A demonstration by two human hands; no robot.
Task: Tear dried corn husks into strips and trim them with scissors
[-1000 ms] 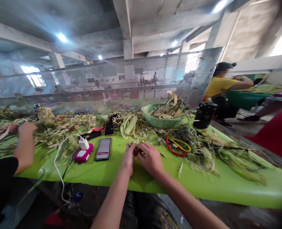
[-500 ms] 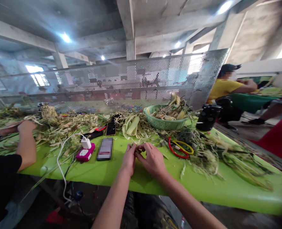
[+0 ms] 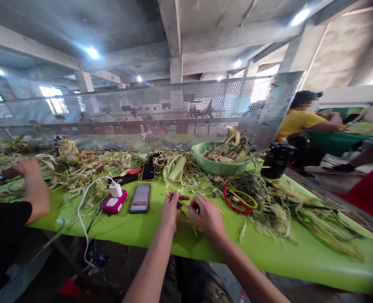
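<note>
Both my hands rest on a bright green table [image 3: 132, 229] near its front edge. My left hand [image 3: 170, 209] pinches a thin strip of dried corn husk [image 3: 182, 209], fingers closed on it. My right hand [image 3: 207, 214] is closed on the other end of the same husk piece, a short gap between the hands. Red and yellow scissors [image 3: 238, 199] lie just right of my right hand. A blurred-screen phone [image 3: 140, 198] lies left of my left hand.
Husk heaps [image 3: 79, 166] cover the table's back and right. A green basket [image 3: 219, 165] of husks, a black camera [image 3: 276, 160], a pink power bank [image 3: 113, 204] with white cable, another phone [image 3: 148, 171]. A mesh screen [image 3: 161, 111] behind. Another person's hand [image 3: 25, 166] at left; a person in yellow [image 3: 297, 120] at right.
My hands have drawn slightly apart, the right one shifting right and nearer to me with the husk strip stretched between them. The view has tilted a little downward.
</note>
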